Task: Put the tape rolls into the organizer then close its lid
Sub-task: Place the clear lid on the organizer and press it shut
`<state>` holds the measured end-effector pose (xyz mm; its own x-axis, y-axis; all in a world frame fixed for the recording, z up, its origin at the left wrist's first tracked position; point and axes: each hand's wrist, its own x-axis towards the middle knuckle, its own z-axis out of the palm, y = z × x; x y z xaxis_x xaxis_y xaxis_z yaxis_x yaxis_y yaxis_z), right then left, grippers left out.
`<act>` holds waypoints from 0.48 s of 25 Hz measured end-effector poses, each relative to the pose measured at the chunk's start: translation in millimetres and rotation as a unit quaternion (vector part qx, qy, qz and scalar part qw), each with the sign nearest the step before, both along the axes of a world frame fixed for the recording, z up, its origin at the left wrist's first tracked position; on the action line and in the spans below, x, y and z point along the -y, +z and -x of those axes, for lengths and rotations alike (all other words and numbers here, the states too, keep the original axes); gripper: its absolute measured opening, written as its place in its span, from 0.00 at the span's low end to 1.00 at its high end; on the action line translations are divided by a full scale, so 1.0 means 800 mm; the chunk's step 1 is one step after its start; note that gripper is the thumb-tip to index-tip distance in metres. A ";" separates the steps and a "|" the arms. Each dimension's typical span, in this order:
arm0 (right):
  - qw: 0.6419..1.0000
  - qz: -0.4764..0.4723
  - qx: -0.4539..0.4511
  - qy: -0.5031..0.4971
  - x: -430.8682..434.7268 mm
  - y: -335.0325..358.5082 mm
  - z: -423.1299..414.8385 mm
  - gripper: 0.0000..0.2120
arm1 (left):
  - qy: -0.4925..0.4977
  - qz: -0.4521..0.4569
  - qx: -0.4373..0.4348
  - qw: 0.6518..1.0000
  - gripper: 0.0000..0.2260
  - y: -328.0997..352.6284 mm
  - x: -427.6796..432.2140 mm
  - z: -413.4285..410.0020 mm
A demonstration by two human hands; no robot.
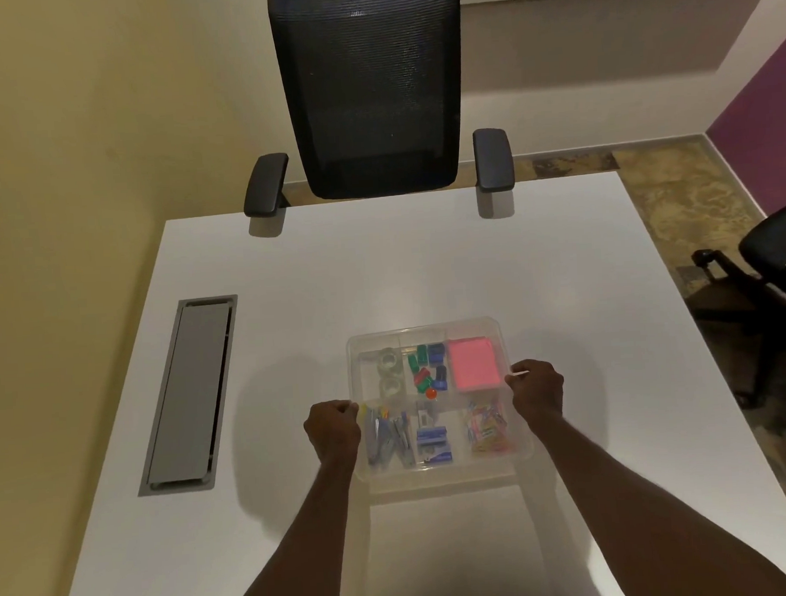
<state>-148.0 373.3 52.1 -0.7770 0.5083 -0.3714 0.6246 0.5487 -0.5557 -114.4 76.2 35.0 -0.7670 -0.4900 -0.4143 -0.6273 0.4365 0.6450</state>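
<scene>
A clear plastic organizer (441, 474) with several compartments sits on the white table (290, 276), in front of me. Two clear tape rolls (389, 371) lie in its far left compartment, one behind the other. A transparent lid (422, 327) lies over the organizer. My left hand (334, 430) pinches the lid's left edge and my right hand (537, 388) pinches its right edge. Whether the lid is fully seated I cannot tell. Other compartments hold a pink notepad (473, 363), coloured clips and small blue and green items.
A grey cable hatch (187, 395) is set into the table at the left. A black mesh office chair (367, 94) stands at the table's far side. Another dark chair (775, 250) is on the floor at the right.
</scene>
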 end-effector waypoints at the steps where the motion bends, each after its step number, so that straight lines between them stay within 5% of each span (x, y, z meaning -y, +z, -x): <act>1: 1.000 0.001 0.003 0.003 -0.001 0.000 -0.004 0.11 | -0.006 0.003 -0.001 1.000 0.06 -0.002 -0.001 -0.002; 4: 0.999 -0.009 0.007 0.039 0.001 0.005 -0.012 0.16 | -0.022 0.021 -0.021 0.999 0.03 0.001 -0.010 -0.006; 9: 0.969 -0.109 -0.038 0.219 0.016 0.010 -0.006 0.26 | -0.169 0.043 -0.043 0.984 0.32 0.011 -0.038 0.012; 12: 0.922 -0.134 0.030 0.361 0.024 0.000 0.007 0.38 | -0.323 0.065 0.006 0.944 0.45 0.006 -0.056 0.035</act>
<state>-153.6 354.1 52.1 -0.9315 -0.0533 -0.3598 0.0678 0.9465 -0.3156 -142.7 121.0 40.1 -0.9192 0.0318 -0.3926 -0.2088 0.8059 0.5541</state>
